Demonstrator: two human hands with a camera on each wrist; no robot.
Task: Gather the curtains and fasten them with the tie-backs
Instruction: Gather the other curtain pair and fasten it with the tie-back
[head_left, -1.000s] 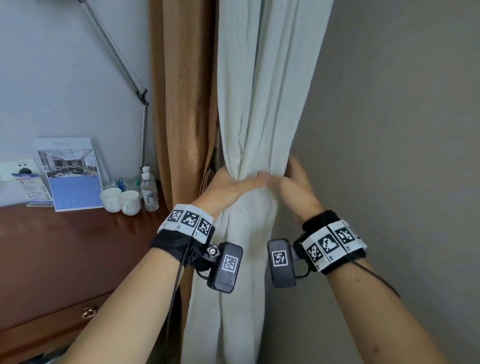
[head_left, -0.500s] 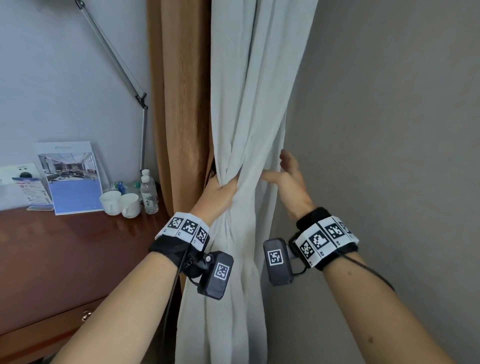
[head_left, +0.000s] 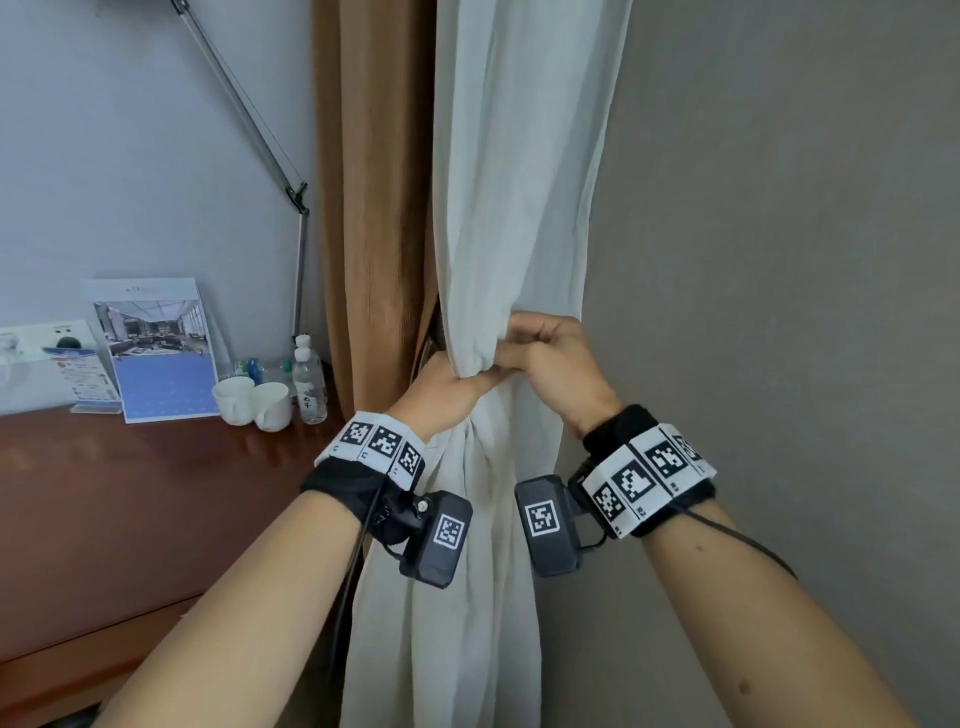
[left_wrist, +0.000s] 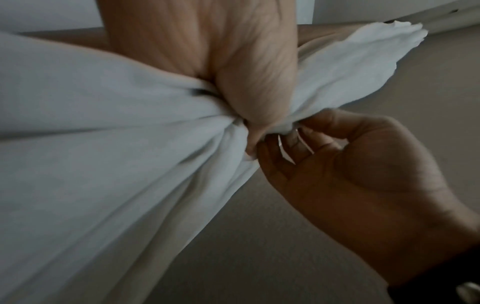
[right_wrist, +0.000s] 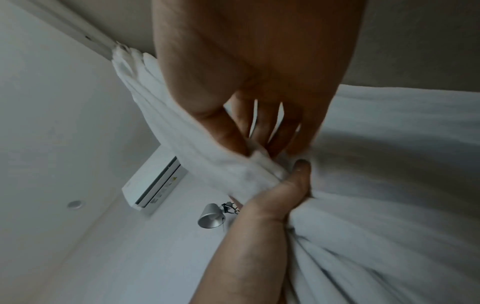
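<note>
A white sheer curtain (head_left: 514, 182) hangs in the corner, bunched at waist height. My left hand (head_left: 447, 387) grips the gathered bundle from the left, thumb across its front. My right hand (head_left: 545, 358) meets it from the right, fingers curled and pinching the curtain's right-hand fold. In the left wrist view the white curtain (left_wrist: 103, 164) bunches under my left hand (left_wrist: 255, 115). In the right wrist view my right hand (right_wrist: 259, 144) pinches the white curtain (right_wrist: 221, 164). A brown curtain (head_left: 374, 182) hangs behind on the left. No tie-back shows clearly.
A wooden desk (head_left: 130, 509) stands to the left with two white cups (head_left: 252, 402), a water bottle (head_left: 310, 384) and a blue brochure (head_left: 156, 353). A metal lamp arm (head_left: 260, 140) leans over it. A grey wall (head_left: 779, 312) closes in the right side.
My right hand went from open fingers behind the curtain's right edge to curling and pinching the fabric at the front. My left hand kept its grip on the bundle.
</note>
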